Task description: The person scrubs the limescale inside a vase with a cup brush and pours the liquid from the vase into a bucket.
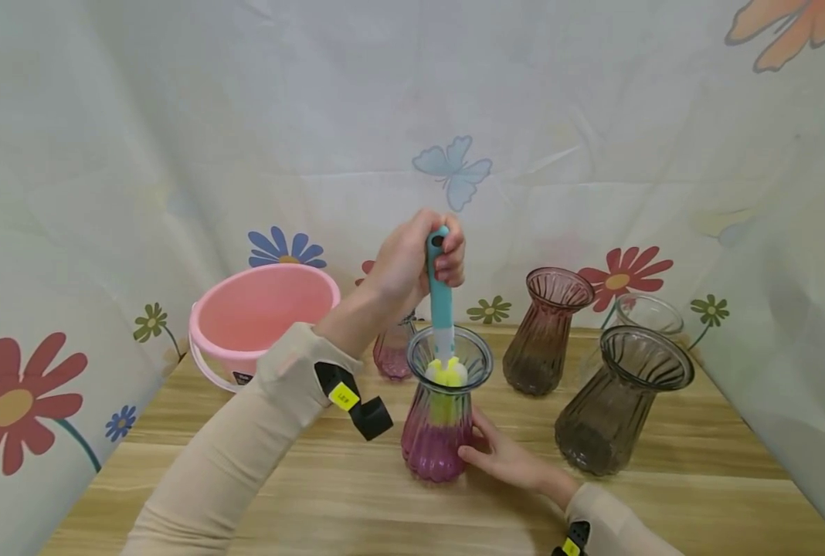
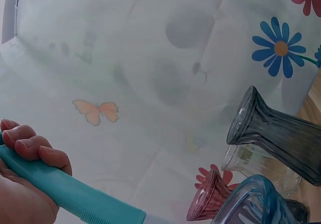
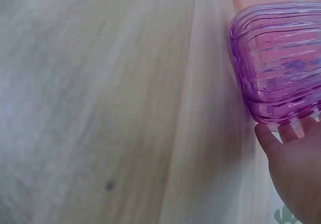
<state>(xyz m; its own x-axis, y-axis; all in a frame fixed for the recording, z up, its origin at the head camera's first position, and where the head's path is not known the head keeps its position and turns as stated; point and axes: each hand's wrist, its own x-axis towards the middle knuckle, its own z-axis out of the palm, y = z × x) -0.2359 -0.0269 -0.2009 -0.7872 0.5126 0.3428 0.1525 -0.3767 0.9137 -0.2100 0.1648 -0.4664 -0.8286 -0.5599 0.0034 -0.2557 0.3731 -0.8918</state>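
My left hand (image 1: 415, 255) grips the teal handle (image 1: 441, 301) of a bottle brush, fingers wrapped round its upper end. The brush points down, its yellow and white sponge head (image 1: 446, 378) inside the neck of a ribbed glass vase (image 1: 435, 452). This vase stands upright on the table, bluish at the flared rim and purple toward the base. Low on its right side, my right hand (image 1: 503, 459) holds it, thumb toward the front and fingers reaching behind. In the right wrist view, the fingertips meet the purple glass (image 3: 281, 63) near its base.
A pink bucket (image 1: 266, 309) stands at the back left. Behind the held vase is a pinkish glass vase (image 1: 393, 351). To the right stand a reddish-brown vase (image 1: 541, 340), a dark grey vase (image 1: 603, 417) and a clear one (image 1: 652, 313) partly hidden. Printed fabric (image 1: 357, 116) encloses the wooden table (image 1: 343, 494).
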